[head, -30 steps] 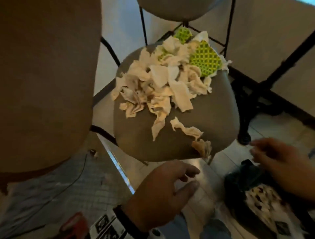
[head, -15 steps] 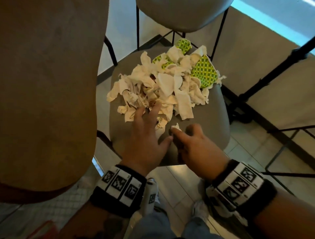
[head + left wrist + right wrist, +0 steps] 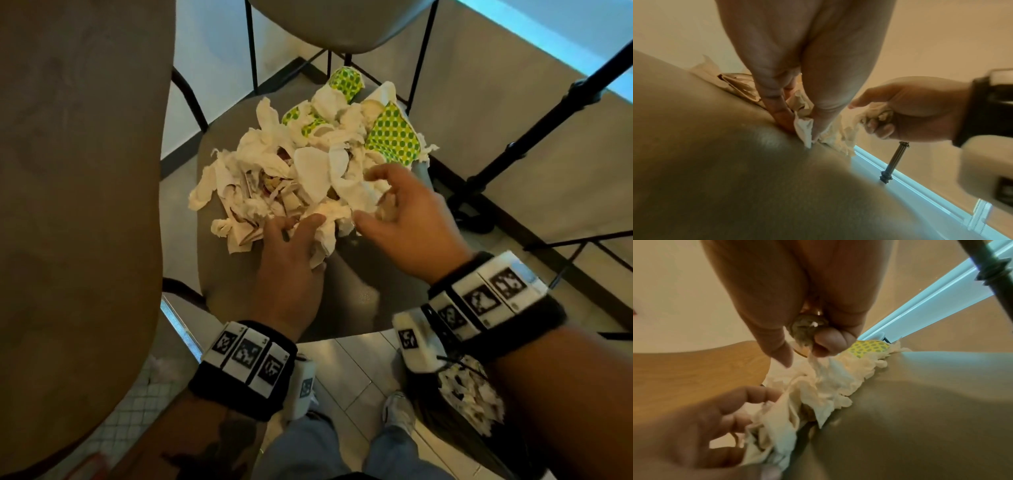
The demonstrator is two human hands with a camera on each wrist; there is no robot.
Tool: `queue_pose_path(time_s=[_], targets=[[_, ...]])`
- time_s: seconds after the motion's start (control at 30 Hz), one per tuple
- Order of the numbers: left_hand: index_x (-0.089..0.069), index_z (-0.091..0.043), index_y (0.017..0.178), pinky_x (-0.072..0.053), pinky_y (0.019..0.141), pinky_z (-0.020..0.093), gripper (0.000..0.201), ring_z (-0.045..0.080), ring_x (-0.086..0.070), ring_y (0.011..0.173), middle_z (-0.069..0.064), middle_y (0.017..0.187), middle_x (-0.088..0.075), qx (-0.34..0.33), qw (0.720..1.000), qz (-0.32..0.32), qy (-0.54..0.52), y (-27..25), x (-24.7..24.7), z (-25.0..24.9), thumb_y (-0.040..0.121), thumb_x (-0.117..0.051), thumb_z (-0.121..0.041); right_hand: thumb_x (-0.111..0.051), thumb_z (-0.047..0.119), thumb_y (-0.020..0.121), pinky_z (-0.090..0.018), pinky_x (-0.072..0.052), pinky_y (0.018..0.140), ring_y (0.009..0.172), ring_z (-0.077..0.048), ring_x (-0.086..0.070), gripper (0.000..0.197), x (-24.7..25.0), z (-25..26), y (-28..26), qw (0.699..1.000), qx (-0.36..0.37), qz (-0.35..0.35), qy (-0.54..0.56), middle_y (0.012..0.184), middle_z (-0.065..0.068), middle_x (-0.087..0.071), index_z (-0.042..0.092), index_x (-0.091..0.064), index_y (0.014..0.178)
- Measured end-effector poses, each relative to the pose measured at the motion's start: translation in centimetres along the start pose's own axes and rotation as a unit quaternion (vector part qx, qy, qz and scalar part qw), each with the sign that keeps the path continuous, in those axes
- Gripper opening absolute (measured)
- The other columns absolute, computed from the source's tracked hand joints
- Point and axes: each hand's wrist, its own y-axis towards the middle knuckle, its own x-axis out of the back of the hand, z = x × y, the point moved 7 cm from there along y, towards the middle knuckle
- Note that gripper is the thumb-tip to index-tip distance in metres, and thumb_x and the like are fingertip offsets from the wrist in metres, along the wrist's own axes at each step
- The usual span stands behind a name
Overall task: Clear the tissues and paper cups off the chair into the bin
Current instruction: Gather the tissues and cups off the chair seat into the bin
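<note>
Change vs. half a second earlier: both hands are now sitting deeper in the pile of tissues (image 3: 291, 178) instead of at its near edge. The right hand (image 3: 407, 222), earlier pinching a small scrap on the bare seat, is now bunching white tissue at the pile's right side; the right wrist view is showing its curled fingers (image 3: 828, 344) clamped on a wad (image 3: 807, 332). The left hand (image 3: 291, 270) is lying palm-down at the pile's near edge, and the left wrist view is showing its thumb and fingers pinching a tissue scrap (image 3: 803, 129) against the seat.

Tissues: white to cream, torn and crumpled, heaping loosely over the middle and far half of the grey chair (image 3: 239, 284) seat. Flattened paper cups (image 3: 394, 137), green with yellow dots, are lying at the far right of the heap, partly buried.

A bin (image 3: 472, 397) is standing on the floor below the right wrist, with white scraps in it.
</note>
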Motion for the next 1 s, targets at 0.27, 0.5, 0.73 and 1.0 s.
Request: queue_pose_path(time_s=[0.27, 0.5, 0.73, 1.0], targets=[[-0.062, -0.025, 0.121, -0.05, 0.095, 0.024, 0.034, 0.018, -0.053, 0.116, 0.002, 0.132, -0.042, -0.018, 0.999, -0.003, -0.049, -1.4, 0.2, 0.4, 0.09, -0.074, -0.018, -0.069, 0.039, 0.087, -0.027, -0.043, 0.088, 0.109, -0.017, -0.056, 0.036, -3.6, -2.6, 2.6, 0.994, -0.01, 0.076, -0.079, 0.119, 0.001, -0.057, 0.036, -0.062, 0.122], [-0.064, -0.021, 0.099, -0.058, 0.087, 0.025, 0.014, 0.015, -0.056, 0.112, 0.0, 0.132, -0.043, -0.022, 0.994, -0.017, -0.103, -2.9, 1.5, 0.2, 0.09, -0.074, -0.017, -0.073, 0.026, 0.084, -0.014, -0.038, 0.067, 0.091, -0.01, -0.058, 0.009, -2.6, -3.4, 1.2, 0.999, -0.015, 0.026, -0.01, 0.094, 0.009, -0.063, 0.027, -0.065, 0.089], [-0.061, -0.029, 0.095, -0.061, 0.085, 0.027, 0.021, 0.021, -0.06, 0.118, -0.004, 0.138, -0.041, -0.033, 0.986, -0.032, -0.158, -4.4, 4.6, -1.4, 0.088, -0.075, -0.016, -0.069, 0.017, 0.079, -0.028, -0.048, 0.066, 0.07, -0.01, -0.055, 0.005, 2.0, -4.1, -1.8, 0.987, -0.042, -0.062, 0.14, 0.077, 0.001, -0.063, 0.015, -0.065, 0.077], [-0.064, -0.013, 0.094, -0.043, 0.084, -0.002, 0.022, -0.018, -0.046, 0.112, 0.017, 0.126, -0.051, -0.143, 0.98, -0.097, -0.093, -5.3, 8.7, -8.0, 0.08, -0.081, -0.01, -0.062, 0.015, 0.071, -0.025, -0.044, 0.056, 0.064, -0.01, -0.055, 0.006, 7.4, -6.5, -6.5, 0.941, -0.054, -0.126, 0.308, 0.069, 0.004, -0.059, 0.02, -0.064, 0.068]])
